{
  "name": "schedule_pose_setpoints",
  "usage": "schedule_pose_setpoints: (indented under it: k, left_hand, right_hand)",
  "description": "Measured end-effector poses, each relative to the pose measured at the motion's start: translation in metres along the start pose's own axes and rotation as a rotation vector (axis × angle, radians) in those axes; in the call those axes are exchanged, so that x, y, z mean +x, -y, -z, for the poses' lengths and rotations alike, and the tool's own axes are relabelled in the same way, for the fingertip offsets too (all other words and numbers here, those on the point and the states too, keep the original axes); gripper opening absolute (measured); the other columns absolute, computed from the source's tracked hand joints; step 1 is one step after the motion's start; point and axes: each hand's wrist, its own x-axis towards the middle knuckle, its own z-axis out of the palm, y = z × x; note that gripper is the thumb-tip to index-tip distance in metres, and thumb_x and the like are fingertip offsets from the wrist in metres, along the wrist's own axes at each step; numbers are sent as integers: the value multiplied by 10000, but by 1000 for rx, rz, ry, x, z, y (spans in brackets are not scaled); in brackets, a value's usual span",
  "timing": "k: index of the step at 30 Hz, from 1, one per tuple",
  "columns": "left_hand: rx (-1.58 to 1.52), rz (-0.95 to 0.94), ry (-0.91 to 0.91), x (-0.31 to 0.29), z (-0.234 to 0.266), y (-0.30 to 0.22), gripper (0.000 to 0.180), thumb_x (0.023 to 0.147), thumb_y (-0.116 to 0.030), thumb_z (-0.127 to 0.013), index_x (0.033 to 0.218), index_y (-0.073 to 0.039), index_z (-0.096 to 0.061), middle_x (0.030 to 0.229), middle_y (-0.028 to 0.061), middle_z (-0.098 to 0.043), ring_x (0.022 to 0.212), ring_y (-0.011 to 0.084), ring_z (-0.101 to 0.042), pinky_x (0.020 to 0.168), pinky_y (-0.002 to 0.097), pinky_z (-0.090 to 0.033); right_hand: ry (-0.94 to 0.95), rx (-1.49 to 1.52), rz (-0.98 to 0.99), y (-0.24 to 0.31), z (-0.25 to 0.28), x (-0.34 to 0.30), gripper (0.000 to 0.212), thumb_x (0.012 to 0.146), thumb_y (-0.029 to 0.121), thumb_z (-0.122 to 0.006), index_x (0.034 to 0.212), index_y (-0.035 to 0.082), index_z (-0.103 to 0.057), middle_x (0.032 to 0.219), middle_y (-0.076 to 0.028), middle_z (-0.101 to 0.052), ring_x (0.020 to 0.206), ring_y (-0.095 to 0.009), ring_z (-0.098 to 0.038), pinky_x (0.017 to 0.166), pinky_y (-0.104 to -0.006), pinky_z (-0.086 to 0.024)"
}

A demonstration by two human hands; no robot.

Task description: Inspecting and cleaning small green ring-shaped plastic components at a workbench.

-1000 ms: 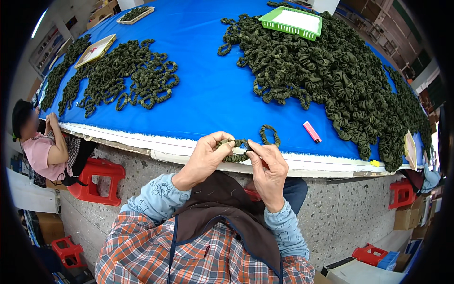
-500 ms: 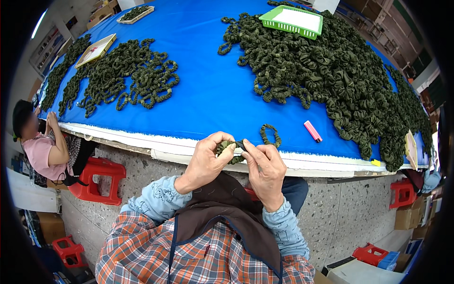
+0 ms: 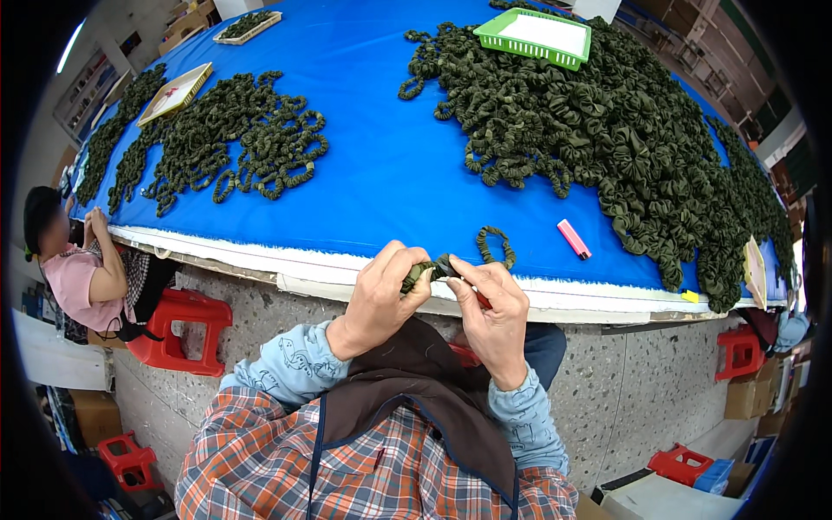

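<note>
Both hands sit slightly closer together than half a second ago, and the dark green scrunchie between them is now bunched tighter, with less of its loop showing. The left hand pinches one end of that scrunchie between thumb and curled fingers; the right hand grips the other end, fingertips pressed together on the fabric. The piece is held in the air just in front of the near edge of the table, above the person's lap, not resting on anything.

On the blue cloth right at the near edge, just beyond the hands, lies a single loose scrunchie ring. A little to its right, near the same edge, is a small pink lighter. A large heap of green scrunchies covers the right half of the table up to its far right corner, with a green plastic basket sitting at the far edge of the heap. A smaller pile of scrunchies spreads across the left half, beside a flat tray near the left edge. At the left end of the table another person in a pink top sits close to a red plastic stool.
</note>
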Motion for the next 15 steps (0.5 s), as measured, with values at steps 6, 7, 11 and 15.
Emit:
schedule_pose_setpoints:
  k: [6, 7, 11, 15]
  left_hand:
    - [118, -173, -66, -1, -2, 4, 293, 722, 55, -662, 995, -20, -587, 850, 74, -563, 653, 190, -497, 584, 302, -444]
    - [136, -207, -81, -2, -2, 5, 301, 719, 56, -665, 999, -19, -583, 858, 73, -559, 659, 194, -501, 594, 305, -453]
    - [89, -205, -97, -6, -3, 7, 309, 721, 54, -672, 1010, -18, -587, 868, 73, -566, 670, 196, -512, 603, 302, -462]
    - [62, -214, -100, -6, -2, 8, 318, 722, 54, -676, 1020, -19, -591, 877, 73, -573, 676, 196, -518, 606, 301, -465]
  right_hand:
    - [47, 44, -21, -1, 2, -1, 264, 810, 13, -728, 1071, 58, -734, 806, -32, -592, 569, -100, -431, 497, -235, -351]
    - [58, 61, -25, -1, 2, -1, 264, 809, 12, -729, 1070, 59, -735, 805, -32, -592, 571, -100, -432, 499, -234, -351]
    - [57, 158, -73, -2, -1, -3, 257, 807, 9, -730, 1059, 58, -735, 794, -25, -581, 580, -98, -433, 515, -233, -356]
    - [-56, 304, -170, -5, -3, -3, 257, 809, 4, -727, 1062, 54, -728, 771, -15, -561, 589, -95, -429, 534, -233, -359]
